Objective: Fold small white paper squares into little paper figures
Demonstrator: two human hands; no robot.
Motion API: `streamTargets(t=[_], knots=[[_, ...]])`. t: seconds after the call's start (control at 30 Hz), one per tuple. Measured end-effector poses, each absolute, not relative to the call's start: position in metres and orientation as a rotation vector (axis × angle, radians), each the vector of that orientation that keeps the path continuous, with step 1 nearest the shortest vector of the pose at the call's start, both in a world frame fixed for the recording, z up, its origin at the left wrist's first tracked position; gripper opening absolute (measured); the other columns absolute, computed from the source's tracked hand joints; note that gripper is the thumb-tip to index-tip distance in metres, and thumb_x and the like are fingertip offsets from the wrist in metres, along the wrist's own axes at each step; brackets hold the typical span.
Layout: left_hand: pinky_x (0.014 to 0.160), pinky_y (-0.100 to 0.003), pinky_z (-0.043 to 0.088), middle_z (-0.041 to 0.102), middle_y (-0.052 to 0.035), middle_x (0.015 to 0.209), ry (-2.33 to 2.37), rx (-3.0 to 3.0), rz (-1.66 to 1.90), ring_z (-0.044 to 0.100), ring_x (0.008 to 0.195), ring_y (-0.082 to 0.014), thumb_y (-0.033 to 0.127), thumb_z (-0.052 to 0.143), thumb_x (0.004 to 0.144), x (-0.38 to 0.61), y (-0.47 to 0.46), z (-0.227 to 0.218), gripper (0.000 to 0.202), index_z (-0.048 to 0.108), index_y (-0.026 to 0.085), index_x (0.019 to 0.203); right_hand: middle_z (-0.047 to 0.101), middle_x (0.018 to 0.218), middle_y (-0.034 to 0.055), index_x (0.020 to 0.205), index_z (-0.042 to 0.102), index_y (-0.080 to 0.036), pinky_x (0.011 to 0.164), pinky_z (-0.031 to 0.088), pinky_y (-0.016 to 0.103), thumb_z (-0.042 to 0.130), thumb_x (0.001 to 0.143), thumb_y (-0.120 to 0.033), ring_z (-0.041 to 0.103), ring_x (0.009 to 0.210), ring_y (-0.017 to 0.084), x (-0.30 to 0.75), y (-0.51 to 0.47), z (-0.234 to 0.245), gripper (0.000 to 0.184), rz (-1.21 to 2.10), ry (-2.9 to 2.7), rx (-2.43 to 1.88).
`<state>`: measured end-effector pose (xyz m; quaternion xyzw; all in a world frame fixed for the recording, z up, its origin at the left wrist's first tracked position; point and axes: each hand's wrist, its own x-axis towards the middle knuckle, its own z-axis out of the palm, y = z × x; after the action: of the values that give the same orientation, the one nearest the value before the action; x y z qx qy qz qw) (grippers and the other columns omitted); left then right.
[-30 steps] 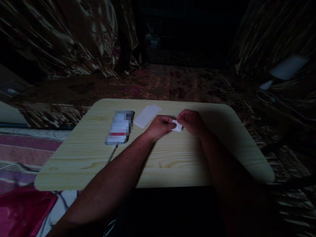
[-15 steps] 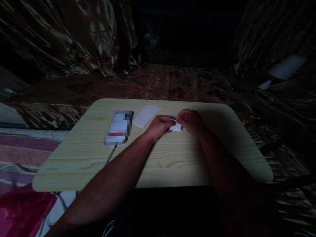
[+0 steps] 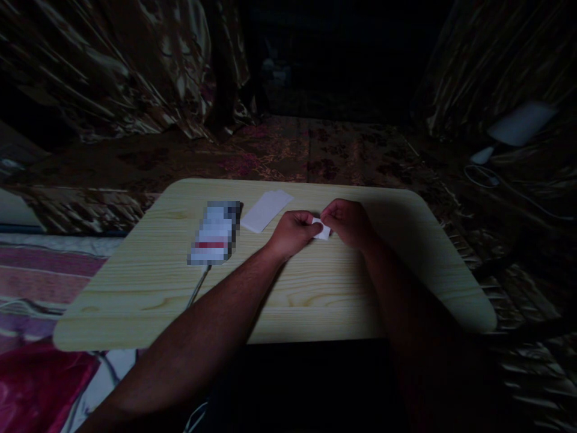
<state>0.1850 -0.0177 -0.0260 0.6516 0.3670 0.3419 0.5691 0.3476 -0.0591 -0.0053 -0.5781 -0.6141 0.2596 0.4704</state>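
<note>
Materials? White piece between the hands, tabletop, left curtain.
White piece: probably paper, matte; flat, straight edges.
Tabletop: wood or wood-look laminate, can't tell which; pale grain pattern, low sheen.
Left curtain: fabric, perhaps satin-like; hanging folds with bright highlights.

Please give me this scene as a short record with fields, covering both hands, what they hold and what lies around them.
Left hand: grips the left side of a small white paper, thumb on top
Right hand: fingertips pinch the paper's upper right edge
Surface: light wood-grain table
Beside the left hand: white sheets, overlapping
Farther left: pixelated device with a cable
Background: patterned curtains; pale lamp at right
Lighting: dim
</note>
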Motion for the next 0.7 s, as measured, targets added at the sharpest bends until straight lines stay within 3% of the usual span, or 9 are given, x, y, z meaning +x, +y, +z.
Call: streamTargets(t=[0.37, 0.7], knots=[[0.045, -0.022, 0.025, 0.052, 0.0037, 0.053, 0.836, 1.479, 0.894, 0.039, 0.046, -0.0066, 0.039, 0.071, 0.071, 0.1839, -0.0174, -0.0205, 0.029, 0.056, 0.016, 0.064, 0.067, 0.064, 0.0005, 0.082, 0.066, -0.017, 0.053, 0.051, 0.026, 0.069, 0.070, -0.031, 0.063, 0.055, 0.015, 0.3505, -0.0554, -0.0058, 0.019, 0.926, -1.309, -1.342], [0.048, -0.022, 0.027, 0.051, 0.0039, 0.056, 0.761, 1.502, 0.921, 0.039, 0.049, -0.0064, 0.039, 0.070, 0.074, 0.1856, -0.0173, -0.0215, 0.028, 0.056, 0.016, 0.067, 0.062, 0.056, -0.0014, 0.075, 0.064, -0.017, 0.051, 0.043, 0.024, 0.063, 0.072, -0.028, 0.059, 0.052, 0.014, 0.3488, -0.0577, -0.0034, 0.011, 0.737, -1.441, -1.419]])
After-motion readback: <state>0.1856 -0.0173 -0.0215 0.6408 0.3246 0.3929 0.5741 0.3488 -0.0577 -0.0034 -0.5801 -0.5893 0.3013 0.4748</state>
